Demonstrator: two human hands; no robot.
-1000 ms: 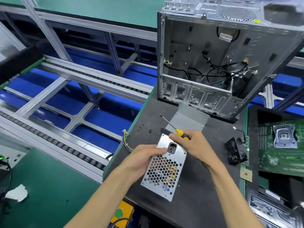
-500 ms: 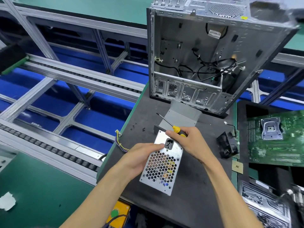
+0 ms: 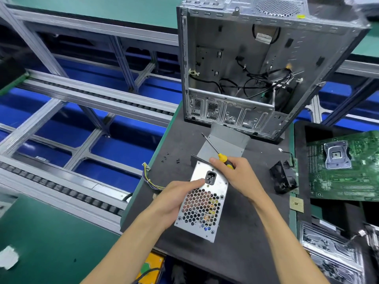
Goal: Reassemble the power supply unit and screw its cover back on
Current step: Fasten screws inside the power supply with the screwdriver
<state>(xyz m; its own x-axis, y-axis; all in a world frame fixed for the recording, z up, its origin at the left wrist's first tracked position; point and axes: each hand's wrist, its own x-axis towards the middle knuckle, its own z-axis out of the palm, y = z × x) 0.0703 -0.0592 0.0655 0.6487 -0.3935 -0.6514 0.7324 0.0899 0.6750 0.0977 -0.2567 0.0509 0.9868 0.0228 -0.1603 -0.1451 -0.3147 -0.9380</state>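
At the centre of the frame, on a dark grey bench [image 3: 235,232], a person steadies a silver sheet-metal power supply unit [image 3: 202,201], its honeycomb vent and black mains socket facing up. The left hand [image 3: 174,199] grips the unit's left edge, fingers curled under and thumb pressed on top beside the socket. The right hand [image 3: 235,175] holds a yellow-and-black-handled screwdriver [image 3: 218,153], fingers closed round the handle, the shaft pointing toward the upper left and engaging no screw; its forefinger touches the unit's upper edge. Just above the unit lies a bent grey metal cover [image 3: 225,144], apparently not yet fitted. Small black screws [image 3: 171,158] sit loose on the bench, left of the cover. Judging by this, the cover remains to be seated and every screw driven. An empty silver computer case [image 3: 256,68] stands open in the upper right; a green motherboard [image 3: 344,167] and black fan [image 3: 284,178] lie at right.
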